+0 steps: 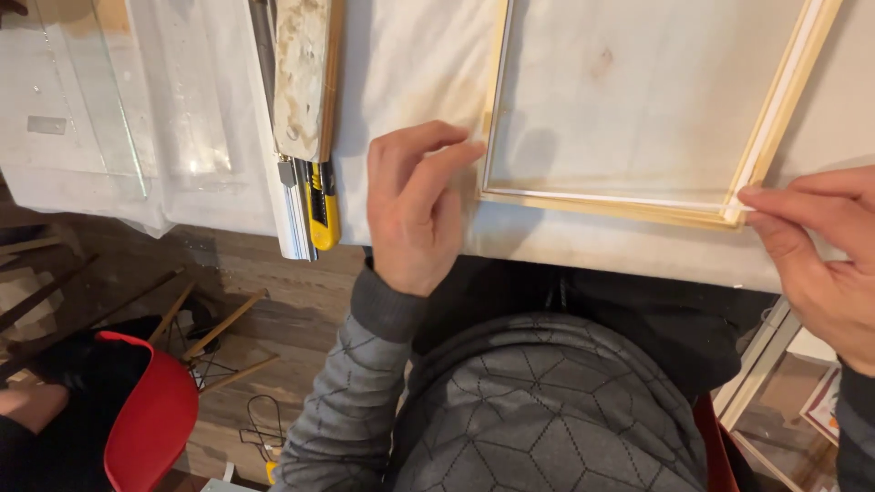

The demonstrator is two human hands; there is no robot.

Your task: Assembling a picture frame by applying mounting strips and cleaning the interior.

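- Frame (629,205) of pale wood lies flat on the white-covered table (419,55), at about one o'clock from the seated person's lap; its near rail and right rail meet at a closed corner, so the joinery looks done — a judgement only.
- Left hand (415,214) hovers at the frame's near-left corner, fingers loosely curled, holding nothing; whether a fingertip touches the wood I cannot tell.
- Right hand (820,251), at three o'clock, pinches the near-right corner between fingertips.
- Whatever lies inside the frame looks like a plain pale sheet; glass or backing cannot be told apart.
- Yellow utility knife (321,205) lies untouched at ten o'clock of the left hand, beside a stained wooden board (301,73).
- Clear glass pane (91,100) rests at the far left — not yet fitted, apparently.
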